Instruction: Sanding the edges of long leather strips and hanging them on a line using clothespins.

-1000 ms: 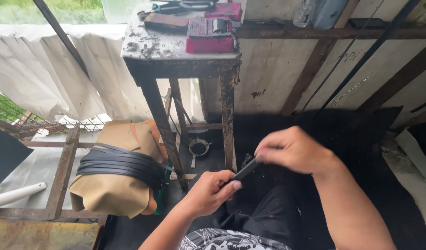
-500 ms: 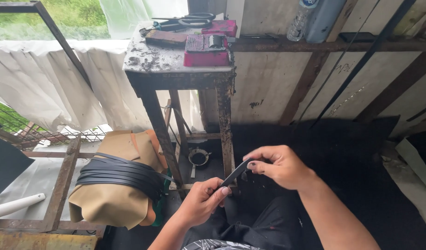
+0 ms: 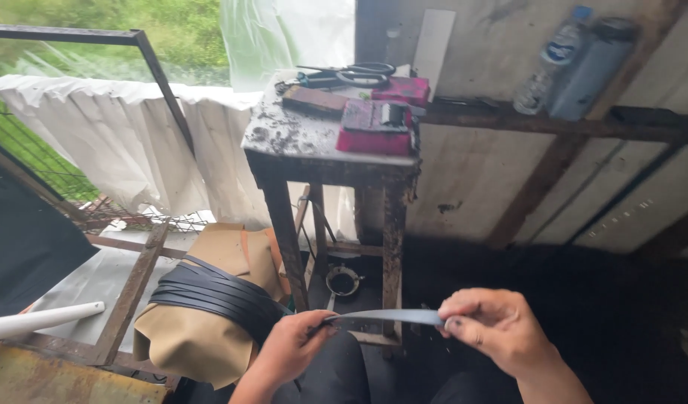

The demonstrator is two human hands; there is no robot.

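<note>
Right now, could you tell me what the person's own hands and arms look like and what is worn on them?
Both the left hand and the right hand are bare, with no gloves, rings or watch in view. The forearms show no sleeves. The right hand's fingertips carry dark smudges, as if soiled from work.

The strip point(image 3: 385, 316) pinched between the left hand point(image 3: 292, 348) and the right hand point(image 3: 493, 329) looks like thin, smooth leather or rubber, dull grey-blue with a soft shine. The bundle of dark straps point(image 3: 209, 295) near left looks the same, matt and smooth. Under it lies tan leather point(image 3: 191, 344), soft and matt. The small table point(image 3: 314, 150) is rusty metal with a rough, stained, dirty top. On it lie shiny metal scissors point(image 3: 351, 75). The far wall point(image 3: 478, 179) is rough wood, worn and marked. The 2 bottles point(image 3: 576, 63) far right look like glossy plastic. The white cloth point(image 3: 127, 142) far left is thin and wrinkled.
</note>
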